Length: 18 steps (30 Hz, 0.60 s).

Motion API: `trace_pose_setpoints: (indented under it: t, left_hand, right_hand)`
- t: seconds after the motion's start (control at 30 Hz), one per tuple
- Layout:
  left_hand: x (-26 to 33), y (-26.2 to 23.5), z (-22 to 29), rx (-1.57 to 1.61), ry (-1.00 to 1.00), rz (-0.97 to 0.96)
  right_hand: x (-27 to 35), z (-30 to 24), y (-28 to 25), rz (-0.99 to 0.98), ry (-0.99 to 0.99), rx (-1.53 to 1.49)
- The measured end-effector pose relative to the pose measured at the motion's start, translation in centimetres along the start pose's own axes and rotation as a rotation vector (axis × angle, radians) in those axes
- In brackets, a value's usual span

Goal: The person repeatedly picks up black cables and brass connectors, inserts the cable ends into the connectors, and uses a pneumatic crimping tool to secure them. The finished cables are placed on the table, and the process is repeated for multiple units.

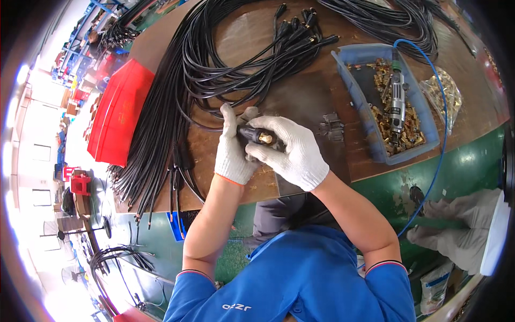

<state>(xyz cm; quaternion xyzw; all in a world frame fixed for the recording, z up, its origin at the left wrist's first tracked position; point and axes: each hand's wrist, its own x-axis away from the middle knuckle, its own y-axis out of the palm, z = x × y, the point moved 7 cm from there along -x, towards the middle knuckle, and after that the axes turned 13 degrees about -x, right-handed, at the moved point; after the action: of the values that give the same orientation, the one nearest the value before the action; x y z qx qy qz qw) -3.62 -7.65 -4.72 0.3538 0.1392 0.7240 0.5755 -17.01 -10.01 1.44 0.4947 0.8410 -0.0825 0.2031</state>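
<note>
Both gloved hands close on one black plug at the bench.

Left hand (234,153) wraps the plug (252,134) to steady it; right hand (292,150) pinches its brass tip (265,138), perhaps seating it. Cables (177,96) fan out beyond the left hand; a blue tray (348,80) with a driver (396,104) sits right of the right hand.

Bright, even daylight; blown-out glare along the left rim. Soft, short shadows under the gloved hands on the table (300,96). Sharp centre, strong fisheye bending and dark vignette at the corners.
</note>
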Motion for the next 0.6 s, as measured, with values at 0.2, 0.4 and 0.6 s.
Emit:
trace_pose_setpoints:
  t: [0.2, 0.4, 0.6]
  left_hand:
    - [0.6, 0.7, -0.5, 0.255, -0.086, -0.253]
    - [1.0, 0.3, -0.8, 0.324, -0.109, -0.262]
    - [2.5, -1.6, -1.1, -0.097, -0.089, -0.181]
  right_hand:
    - [0.1, -2.0, 1.9, -0.034, -0.079, 0.221]
    - [-0.2, -2.2, 3.0, -0.062, -0.167, 0.245]
    - [-4.3, -1.3, -0.7, -0.051, 0.013, 0.068]
